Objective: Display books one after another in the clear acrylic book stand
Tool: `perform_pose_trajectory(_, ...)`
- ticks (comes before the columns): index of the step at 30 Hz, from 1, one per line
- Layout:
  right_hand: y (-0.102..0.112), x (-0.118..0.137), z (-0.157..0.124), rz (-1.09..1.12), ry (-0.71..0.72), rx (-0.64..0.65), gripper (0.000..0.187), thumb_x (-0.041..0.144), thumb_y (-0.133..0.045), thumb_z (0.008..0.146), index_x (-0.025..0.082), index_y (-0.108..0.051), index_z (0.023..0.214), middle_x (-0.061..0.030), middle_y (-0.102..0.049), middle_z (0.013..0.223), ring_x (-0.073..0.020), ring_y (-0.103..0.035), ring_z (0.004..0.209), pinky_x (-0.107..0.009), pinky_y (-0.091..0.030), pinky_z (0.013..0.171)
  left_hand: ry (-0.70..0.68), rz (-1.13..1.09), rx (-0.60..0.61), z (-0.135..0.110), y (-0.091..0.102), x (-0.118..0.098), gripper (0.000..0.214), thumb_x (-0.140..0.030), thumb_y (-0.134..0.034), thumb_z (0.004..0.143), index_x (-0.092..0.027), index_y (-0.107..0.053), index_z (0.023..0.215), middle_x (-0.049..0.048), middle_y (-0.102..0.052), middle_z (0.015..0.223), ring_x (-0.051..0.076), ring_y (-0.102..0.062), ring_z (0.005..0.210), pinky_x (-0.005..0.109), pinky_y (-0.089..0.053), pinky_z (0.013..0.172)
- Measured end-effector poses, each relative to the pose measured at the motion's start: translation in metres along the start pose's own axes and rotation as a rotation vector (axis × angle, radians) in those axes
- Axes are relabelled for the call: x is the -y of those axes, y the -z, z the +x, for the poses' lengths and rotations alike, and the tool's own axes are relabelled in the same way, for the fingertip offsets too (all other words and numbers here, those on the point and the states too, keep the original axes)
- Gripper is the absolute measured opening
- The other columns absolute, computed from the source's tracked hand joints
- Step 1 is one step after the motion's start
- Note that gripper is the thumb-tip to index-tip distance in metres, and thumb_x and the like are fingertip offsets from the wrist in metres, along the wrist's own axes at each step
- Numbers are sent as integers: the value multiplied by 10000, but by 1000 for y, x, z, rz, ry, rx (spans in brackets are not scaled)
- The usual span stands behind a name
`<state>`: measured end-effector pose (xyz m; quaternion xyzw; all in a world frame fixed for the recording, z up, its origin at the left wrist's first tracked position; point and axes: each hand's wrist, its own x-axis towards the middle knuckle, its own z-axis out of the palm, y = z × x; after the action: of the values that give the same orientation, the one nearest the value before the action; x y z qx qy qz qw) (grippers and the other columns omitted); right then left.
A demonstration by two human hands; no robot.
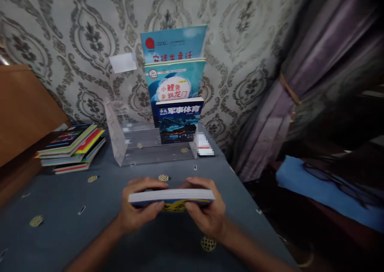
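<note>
Through my head view, the left hand [132,215] and right hand [213,216] clamp a book [171,195] over the table [63,192], gripping opposite ends, presumably for steadiness. Behind, upright books [180,120] stand staggered in a clear rack [159,155], apparently keeping titles visible.
</note>
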<state>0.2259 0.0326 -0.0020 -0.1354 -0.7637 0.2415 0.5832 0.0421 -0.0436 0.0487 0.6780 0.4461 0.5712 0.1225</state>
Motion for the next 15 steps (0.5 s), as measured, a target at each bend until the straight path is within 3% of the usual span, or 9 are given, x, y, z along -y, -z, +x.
perform_pose_trajectory(4,-3,-8,-15,30,-95,22,395,396,-645,912,214,-547,1250,-75,-736,924,-195,-725,754,-304,-603,666,25,-4,3,-6,-1,12,168,-376,-748,786,-234,-762,876,26,-771,749,175,-715,635,236,-551,594)
perform_pose_trajectory(9,-6,-15,-22,100,-164,69,459,416,-682,876,216,-550,1268,-85,-735,932,-218,-730,817,-345,-612,740,201,-8,20,-27,-3,35,182,-377,-787,726,-237,-774,840,48,-760,759,221,-708,673,307,-578,633)
perform_pose_trajectory(12,-6,-16,-22,142,-215,97,485,439,-691,859,228,-548,1272,-82,-729,935,-233,-728,860,-359,-613,762,363,-52,-1,-46,-9,48,233,-384,-832,653,-251,-782,837,47,-770,802,244,-716,721,350,-613,700)
perform_pose_trajectory(15,-7,-17,-20,153,-267,109,495,465,-702,834,237,-559,1249,-78,-723,985,-237,-719,879,-362,-608,784,631,-97,-121,-61,-19,50,292,-405,-859,602,-255,-783,841,39,-785,842,266,-733,777,376,-631,749)
